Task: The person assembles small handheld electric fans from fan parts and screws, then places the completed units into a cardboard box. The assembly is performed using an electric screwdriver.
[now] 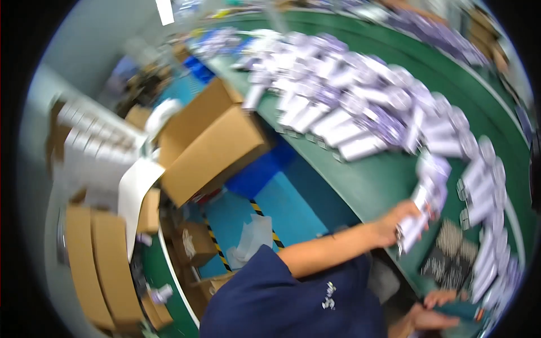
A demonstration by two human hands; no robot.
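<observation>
My left hand (399, 221), its arm stretched out to the right, is closed around a white-and-lilac handled device (416, 225). The device is smeared by motion, and I cannot tell whether a second one is held with it. Above lies a big heap of similar white-and-lilac devices (349, 101) with round heads and straight handles. At the lower right, my right hand (425, 320) appears closed on a dark teal object (459, 310) with an orange end; its kind is unclear. Between the hands are dark printed pieces (445, 267) beside tan ribbed ones (449, 238).
The green worktable (338, 183) curves around the right side. An open cardboard box (217, 149) stands by its left edge, near a blue bin (262, 169). Flat cartons (104, 265) lean at the left. White sheeting (252, 239) lies on the blue floor (293, 208) by striped tape.
</observation>
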